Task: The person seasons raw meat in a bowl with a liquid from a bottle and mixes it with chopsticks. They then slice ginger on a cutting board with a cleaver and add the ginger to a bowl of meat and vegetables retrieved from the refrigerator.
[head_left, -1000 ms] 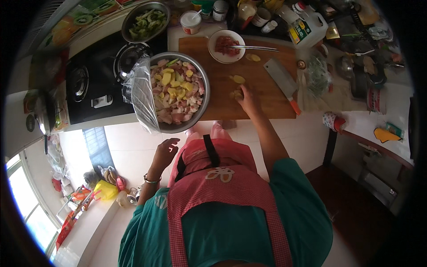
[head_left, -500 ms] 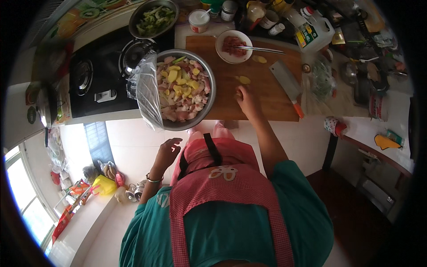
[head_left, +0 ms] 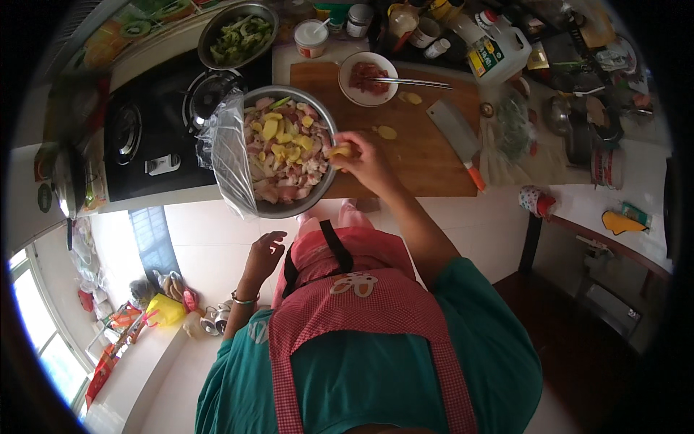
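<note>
My right hand [head_left: 367, 163] pinches a yellowish ginger slice [head_left: 341, 150] at the right rim of a large metal bowl [head_left: 329, 116]. Inside the bowl lie pieces of raw meat [head_left: 307, 173] with several ginger slices [head_left: 275, 130] and a bit of green onion on top. A clear plastic wrap [head_left: 233, 159] covers the bowl's left side and hangs over its edge. My left hand [head_left: 266, 254] hangs in front of the counter, fingers loosely bent and apart, holding nothing. On the wooden cutting board [head_left: 412, 163] rest more ginger slices [head_left: 387, 132] and a cleaver [head_left: 454, 130] with an orange handle.
A white bowl [head_left: 348, 90] of red chopped food, with chopsticks [head_left: 416, 82] across it, stands on the board. At the back left is a metal bowl of green vegetables [head_left: 242, 37]. Bottles and a plastic jug [head_left: 499, 56] line the back. A black gas stove [head_left: 155, 137] is left.
My right hand has moved left from the cutting board to the bowl's rim, carrying ginger. The left hand stays about where it was. The whole view has shifted slightly.
</note>
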